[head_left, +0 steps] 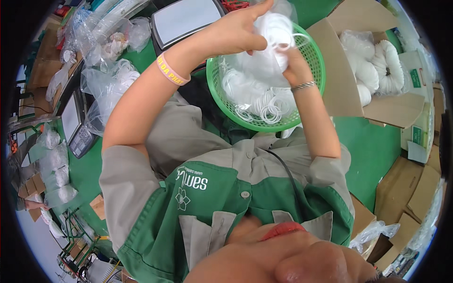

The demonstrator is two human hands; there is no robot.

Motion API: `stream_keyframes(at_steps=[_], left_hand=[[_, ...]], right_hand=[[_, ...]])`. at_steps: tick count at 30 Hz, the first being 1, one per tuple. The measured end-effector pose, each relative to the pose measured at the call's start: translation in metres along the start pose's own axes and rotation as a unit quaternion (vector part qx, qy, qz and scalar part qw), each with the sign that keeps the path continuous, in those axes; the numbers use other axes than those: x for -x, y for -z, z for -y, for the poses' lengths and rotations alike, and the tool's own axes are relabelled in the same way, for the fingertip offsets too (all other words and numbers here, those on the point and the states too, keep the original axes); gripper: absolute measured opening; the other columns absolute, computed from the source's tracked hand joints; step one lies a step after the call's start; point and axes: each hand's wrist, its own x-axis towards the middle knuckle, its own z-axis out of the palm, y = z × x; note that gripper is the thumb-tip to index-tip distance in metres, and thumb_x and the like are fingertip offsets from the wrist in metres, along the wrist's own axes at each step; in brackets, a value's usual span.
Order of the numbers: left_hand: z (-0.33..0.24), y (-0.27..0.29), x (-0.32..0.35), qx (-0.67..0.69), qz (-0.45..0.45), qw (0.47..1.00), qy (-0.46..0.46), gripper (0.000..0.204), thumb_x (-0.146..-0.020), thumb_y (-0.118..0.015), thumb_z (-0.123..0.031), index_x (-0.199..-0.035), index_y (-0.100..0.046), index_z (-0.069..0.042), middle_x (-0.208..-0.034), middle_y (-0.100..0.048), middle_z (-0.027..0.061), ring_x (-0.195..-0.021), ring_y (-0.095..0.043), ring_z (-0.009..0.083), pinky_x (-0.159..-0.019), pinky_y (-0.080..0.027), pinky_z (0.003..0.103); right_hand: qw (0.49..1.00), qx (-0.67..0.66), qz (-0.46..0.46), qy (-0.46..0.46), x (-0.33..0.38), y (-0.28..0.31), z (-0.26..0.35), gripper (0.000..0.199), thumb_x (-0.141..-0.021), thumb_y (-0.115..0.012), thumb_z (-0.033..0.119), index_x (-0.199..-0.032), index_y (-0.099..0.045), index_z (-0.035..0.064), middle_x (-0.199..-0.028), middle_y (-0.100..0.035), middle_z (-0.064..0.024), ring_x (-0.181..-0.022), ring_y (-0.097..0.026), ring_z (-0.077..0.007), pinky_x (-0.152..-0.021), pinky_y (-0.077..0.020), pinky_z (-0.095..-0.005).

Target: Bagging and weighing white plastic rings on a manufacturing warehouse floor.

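Observation:
My left hand (240,30) and my right hand (295,63) are both raised over a round green mesh basket (316,56). Together they grip a clear plastic bag (264,66) and a bunch of thin white rings (278,28). The left hand pinches the bunch from above, with a pink band on its wrist. Below it, the right hand, with a silver bracelet on the wrist, holds the bag from the right side. More white rings (266,106) lie loose in the bottom of the basket, which rests on my lap against a green table.
An open cardboard box (344,89) with bagged stacks of white rings (387,61) stands at the right. A flat scale (184,19) sits behind the basket, a second scale with a keypad (78,129) at the left. Clear bags of parts (106,87) pile up at upper left.

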Motion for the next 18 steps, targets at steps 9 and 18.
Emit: stream_keyframes(at_steps=[9, 18], left_hand=[[-0.009, 0.037, 0.017, 0.107, -0.152, 0.977, -0.101, 0.078, -0.072, -0.052, 0.006, -0.14, -0.014, 0.004, -0.083, -0.061, 0.0098, -0.051, -0.048, 0.0093, -0.051, -0.043, 0.024], [-0.034, 0.138, 0.045, 0.106, -0.341, 0.925, -0.13, 0.058, -0.076, -0.046, 0.0, -0.132, -0.035, 0.003, -0.079, -0.057, 0.0027, -0.054, -0.045, 0.0069, -0.05, -0.041, 0.021]], right_hand=[[0.759, 0.606, 0.235, 0.045, -0.054, 0.03, 0.051, 0.05, -0.082, -0.055, 0.01, -0.13, -0.043, 0.0118, -0.111, -0.059, -0.013, -0.101, -0.056, -0.0243, -0.088, -0.0434, -0.0323], [0.632, 0.705, 0.236, 0.217, -0.062, -0.045, 0.194, 0.038, -0.089, -0.053, 0.03, -0.112, -0.058, 0.0004, -0.104, -0.064, -0.0081, -0.103, -0.054, -0.0148, -0.085, -0.0442, -0.0297]])
